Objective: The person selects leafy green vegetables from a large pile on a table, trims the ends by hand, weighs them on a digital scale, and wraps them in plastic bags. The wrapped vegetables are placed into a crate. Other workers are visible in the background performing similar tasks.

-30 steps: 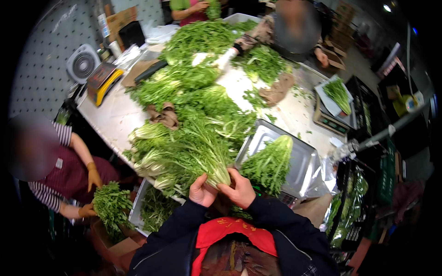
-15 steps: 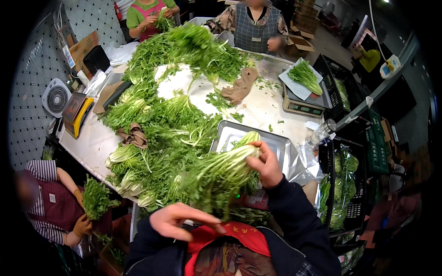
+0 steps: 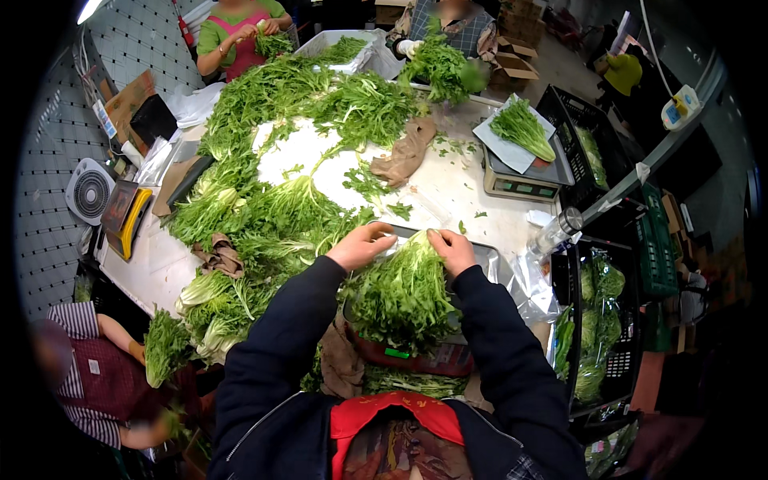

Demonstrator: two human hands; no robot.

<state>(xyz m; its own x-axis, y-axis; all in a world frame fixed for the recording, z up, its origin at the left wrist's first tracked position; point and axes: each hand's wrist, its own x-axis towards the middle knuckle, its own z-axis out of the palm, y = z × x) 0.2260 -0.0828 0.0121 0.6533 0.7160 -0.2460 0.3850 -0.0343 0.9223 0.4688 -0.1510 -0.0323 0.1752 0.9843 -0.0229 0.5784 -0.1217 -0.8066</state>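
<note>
A leafy head of curly endive (image 3: 404, 300) lies over the metal pan (image 3: 494, 268) of a red scale (image 3: 444, 360), pale stem end away from me and frilly leaves toward me. With thumb and fingers, my right hand (image 3: 454, 250) grips its stem end. My left hand (image 3: 362, 246) is at the left side of the stems, fingers half bent and a little apart; no hold on the stems shows. The leaves hide most of the pan. Part of a green-lit display (image 3: 397, 352) shows under them.
Loose endive (image 3: 300, 204) is heaped across the white table (image 3: 448, 180). A brown cloth (image 3: 406, 152), another scale (image 3: 520, 180) with endive on it and a clear bottle (image 3: 560, 226) are at right. Black crates (image 3: 608, 320) hold packed greens. Co-workers handle greens at far side and left.
The endive in my right hand has come down onto the scale, leaves hanging toward me. My left hand has moved forward from my chest to the stems. A far co-worker now holds up greens.
</note>
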